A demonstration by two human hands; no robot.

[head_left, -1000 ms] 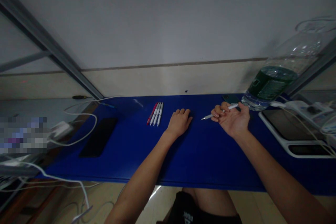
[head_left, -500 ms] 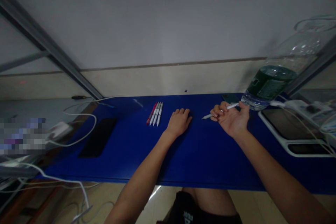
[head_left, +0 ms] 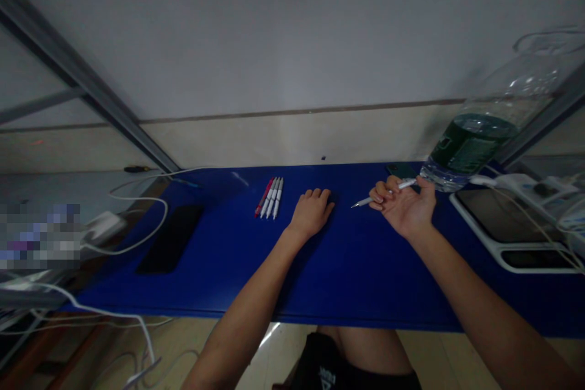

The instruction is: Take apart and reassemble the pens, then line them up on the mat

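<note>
My right hand [head_left: 404, 207], palm turned up, grips a white pen [head_left: 363, 202] between its curled fingers and thumb. The pen's tip points left over the blue tabletop [head_left: 347, 280]. Palm down on the tabletop rests my left hand [head_left: 311, 213], its fingers stretched out and nothing in it. To its left several white pens [head_left: 275, 198] lie side by side, with a red pen [head_left: 264, 198] at their left end.
A large water bottle [head_left: 475, 143] stands at the back right, a dark green phone [head_left: 400, 169] beside it. A white kitchen scale [head_left: 507, 259] lies at the right under cables. On the left are a flat black slab [head_left: 171, 239] and a white cable [head_left: 167, 210].
The fingers of my right hand have shifted slightly along the white pen. My left hand and the row of pens are where they were.
</note>
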